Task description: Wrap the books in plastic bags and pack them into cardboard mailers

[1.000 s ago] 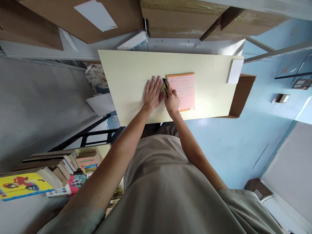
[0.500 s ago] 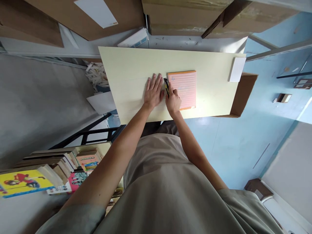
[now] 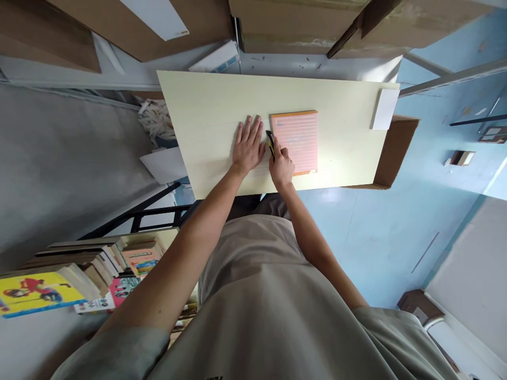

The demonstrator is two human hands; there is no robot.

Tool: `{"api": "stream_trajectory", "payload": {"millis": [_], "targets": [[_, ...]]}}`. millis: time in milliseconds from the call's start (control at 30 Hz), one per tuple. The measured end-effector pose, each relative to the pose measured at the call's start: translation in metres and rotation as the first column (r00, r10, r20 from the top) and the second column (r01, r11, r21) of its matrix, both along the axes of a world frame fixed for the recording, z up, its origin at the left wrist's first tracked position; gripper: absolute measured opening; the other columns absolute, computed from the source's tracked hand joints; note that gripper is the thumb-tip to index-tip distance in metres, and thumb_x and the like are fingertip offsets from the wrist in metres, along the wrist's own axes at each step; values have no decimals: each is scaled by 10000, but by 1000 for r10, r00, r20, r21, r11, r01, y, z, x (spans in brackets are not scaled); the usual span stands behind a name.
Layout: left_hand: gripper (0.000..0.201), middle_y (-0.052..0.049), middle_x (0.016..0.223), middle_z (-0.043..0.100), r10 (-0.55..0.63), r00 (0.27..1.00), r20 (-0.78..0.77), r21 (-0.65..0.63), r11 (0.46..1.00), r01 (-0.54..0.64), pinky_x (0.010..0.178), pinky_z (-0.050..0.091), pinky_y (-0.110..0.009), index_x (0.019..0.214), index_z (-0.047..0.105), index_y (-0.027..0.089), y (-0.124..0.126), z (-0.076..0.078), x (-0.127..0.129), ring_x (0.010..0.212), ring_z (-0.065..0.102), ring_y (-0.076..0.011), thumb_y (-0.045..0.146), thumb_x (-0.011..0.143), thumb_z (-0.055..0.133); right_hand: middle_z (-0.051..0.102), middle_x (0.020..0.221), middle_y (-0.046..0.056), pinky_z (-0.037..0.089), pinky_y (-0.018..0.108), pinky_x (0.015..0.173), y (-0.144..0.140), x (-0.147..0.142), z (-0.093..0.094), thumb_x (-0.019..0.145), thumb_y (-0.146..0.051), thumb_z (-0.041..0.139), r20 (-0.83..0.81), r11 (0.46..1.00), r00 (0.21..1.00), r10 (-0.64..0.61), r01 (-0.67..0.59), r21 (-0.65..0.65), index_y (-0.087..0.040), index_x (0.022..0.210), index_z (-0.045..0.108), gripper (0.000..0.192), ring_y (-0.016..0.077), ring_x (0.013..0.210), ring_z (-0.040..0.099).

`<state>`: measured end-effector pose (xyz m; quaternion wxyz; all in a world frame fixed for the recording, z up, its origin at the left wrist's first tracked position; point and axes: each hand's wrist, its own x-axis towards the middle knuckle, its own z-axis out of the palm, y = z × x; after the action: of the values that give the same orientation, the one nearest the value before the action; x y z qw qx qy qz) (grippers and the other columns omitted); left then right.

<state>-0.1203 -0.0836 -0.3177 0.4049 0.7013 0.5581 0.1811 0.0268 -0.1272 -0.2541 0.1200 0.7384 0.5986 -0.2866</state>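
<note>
A pale yellow board [image 3: 206, 111] lies across the work surface. My left hand [image 3: 247, 145] presses flat on it, fingers spread and pointing away from me. Just to its right, my right hand [image 3: 282, 164] grips a black and yellow utility knife [image 3: 270, 143], its tip down along the left edge of a pink and orange lined pad [image 3: 299, 138] that lies on the board.
A small white block [image 3: 383, 108] sits at the board's far right corner above an open cardboard box [image 3: 396, 150]. Large cardboard boxes [image 3: 301, 26] stand behind. Stacked books [image 3: 79, 282] lie at lower left; paper scraps [image 3: 155, 119] sit left of the board.
My right hand has drawn the knife a little toward me along the pad's left edge. The left hand stays pressed flat in the same place.
</note>
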Motion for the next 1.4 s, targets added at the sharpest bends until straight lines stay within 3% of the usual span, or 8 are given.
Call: {"api": "stream_trajectory", "payload": {"millis": [167, 433, 633, 833, 1000, 1167, 1400], "targets": [[825, -134, 1968, 348, -1, 1000, 9, 12, 1000, 1, 1557, 7, -639, 1879, 419, 170, 0, -4, -1, 1896, 117, -353, 581, 1165, 461, 684, 1547, 175, 653, 405, 1000, -4, -1, 8, 1173, -173, 388, 36, 999, 999, 23, -21, -47, -306, 1935, 299, 779, 272, 1130, 772], [834, -122, 1977, 325, -19, 1000, -15, 25, 1000, 19, 1559, -3, -632, 1888, 402, 175, -1, -5, -2, 1895, 130, -351, 590, 1166, 455, 674, 1512, 175, 647, 424, 963, -15, 4, 8, 1171, -193, 382, 44, 996, 998, 44, -40, -76, -360, 1961, 145, 841, 286, 1103, 763], [854, -125, 1980, 309, -21, 1000, -17, 23, 1000, 21, 1556, -12, -630, 1887, 403, 169, -1, -4, -2, 1895, 125, -355, 640, 1175, 425, 700, 1489, 182, 660, 425, 965, -28, 8, 11, 1160, -170, 355, -4, 999, 1000, 23, -23, -40, -325, 1960, 176, 834, 283, 1081, 748], [868, -133, 1983, 299, -26, 999, -25, 31, 999, 27, 1554, -21, -637, 1891, 388, 161, -2, -3, -2, 1897, 113, -359, 659, 1181, 385, 704, 1499, 170, 659, 384, 975, -33, 9, 23, 1180, -148, 393, 39, 995, 998, 47, -43, -91, -313, 1934, 312, 776, 279, 1153, 766], [869, -130, 1991, 276, -45, 998, -34, 20, 999, 46, 1556, -23, -634, 1899, 367, 163, -2, -3, -3, 1899, 88, -356, 654, 1182, 379, 682, 1548, 174, 669, 361, 955, -42, 12, 31, 1197, -152, 389, 52, 990, 997, 51, -43, -132, -303, 1939, 287, 765, 267, 1166, 754], [865, -113, 1996, 259, -44, 999, -26, 1, 999, 44, 1558, -34, -625, 1898, 370, 175, -2, -2, -2, 1901, 74, -348, 651, 1177, 393, 664, 1536, 171, 674, 372, 951, -53, 14, 36, 1205, -166, 371, 77, 981, 993, 87, -72, -178, -381, 1952, 155, 807, 253, 1123, 761], [876, -92, 1992, 276, -16, 1000, 20, -21, 1000, 16, 1563, -49, -607, 1880, 423, 198, -1, 0, -1, 1901, 64, -338, 678, 1148, 459, 685, 1542, 204, 676, 392, 973, -68, 19, 45, 1195, -166, 384, 79, 975, 991, 109, -91, -202, -341, 1948, 236, 788, 282, 1162, 770]]}}
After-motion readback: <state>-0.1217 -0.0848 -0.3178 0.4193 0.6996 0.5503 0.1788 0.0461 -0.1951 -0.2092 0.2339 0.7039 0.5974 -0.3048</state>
